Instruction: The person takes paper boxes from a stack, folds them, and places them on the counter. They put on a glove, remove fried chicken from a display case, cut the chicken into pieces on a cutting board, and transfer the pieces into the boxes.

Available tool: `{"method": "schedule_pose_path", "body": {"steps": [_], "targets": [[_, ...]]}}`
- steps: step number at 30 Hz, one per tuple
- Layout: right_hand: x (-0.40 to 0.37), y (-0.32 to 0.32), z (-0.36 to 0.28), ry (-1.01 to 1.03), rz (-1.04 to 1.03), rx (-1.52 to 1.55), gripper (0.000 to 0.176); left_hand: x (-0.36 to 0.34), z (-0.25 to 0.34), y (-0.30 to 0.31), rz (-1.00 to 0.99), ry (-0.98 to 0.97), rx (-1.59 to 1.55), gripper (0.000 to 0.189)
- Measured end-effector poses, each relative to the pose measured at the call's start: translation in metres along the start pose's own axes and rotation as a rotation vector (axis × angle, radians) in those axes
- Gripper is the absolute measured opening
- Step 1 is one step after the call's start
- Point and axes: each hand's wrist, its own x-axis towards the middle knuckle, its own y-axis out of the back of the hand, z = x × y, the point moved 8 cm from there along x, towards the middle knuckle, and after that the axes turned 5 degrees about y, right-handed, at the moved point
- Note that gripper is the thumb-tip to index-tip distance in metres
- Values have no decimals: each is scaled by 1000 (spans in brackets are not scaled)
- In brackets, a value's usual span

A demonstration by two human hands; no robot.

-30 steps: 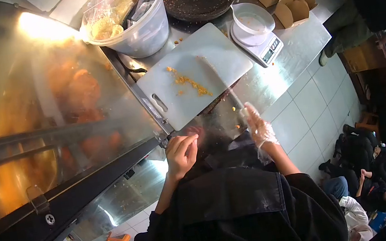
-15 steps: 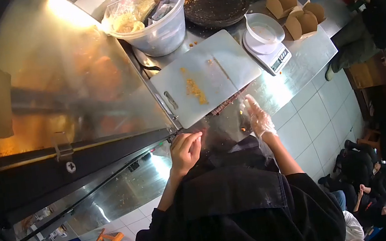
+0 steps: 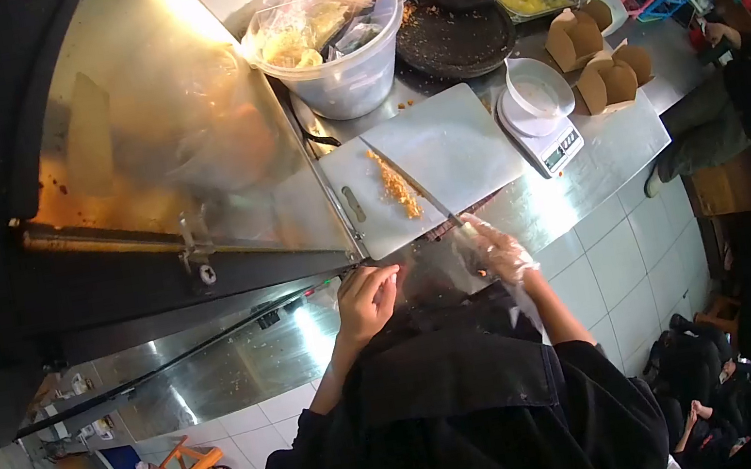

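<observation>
My right hand [image 3: 500, 252], in a clear plastic glove, is closed around the handle of a knife [image 3: 429, 196]. The long blade slants over the white cutting board [image 3: 458, 138], its tip toward the far left. Right beside the blade lies a narrow pile of orange-brown chopped food [image 3: 400, 189]. My bare left hand [image 3: 369, 302] is off the board's near left corner, fingers curled in and nothing visible in them. The knife's handle is mostly hidden by my right hand.
Right of the board are a kitchen scale [image 3: 558, 145] with a white bowl [image 3: 539, 93] and cardboard boxes [image 3: 609, 82]. Behind stand a clear bucket [image 3: 346, 82] and a dark round pan [image 3: 453, 31]. A steel-and-glass cabinet [image 3: 188, 166] borders the left. Other people are farther off.
The knife has swung left across the board, and its blade now lies along the chopped food. My right hand has turned with it. The left hand stays nearly in place; the view has shifted slightly.
</observation>
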Motion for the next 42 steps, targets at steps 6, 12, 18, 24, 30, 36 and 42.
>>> {"method": "schedule_pose_path", "body": {"steps": [6,12,18,24,30,36,42], "targets": [[-2,60,-12,25,-229,-337,46,-4,2,-5,36,-12,-4,13],[5,80,7,113,-490,-497,49,-7,2,-12,99,76,8,12],[27,96,4,246,-503,-854,49,-8,14,-24,187,128,84,11],[63,99,-5,549,-387,-996,46,-6,24,-35,238,178,107,12],[88,95,-31,741,-316,-952,51,-4,32,-39,302,177,133,12],[129,96,-39,523,-355,-1120,47,-8,32,-39,338,199,169,12],[149,96,-49,462,-408,-990,49,-13,32,-38,354,222,186,13]]}}
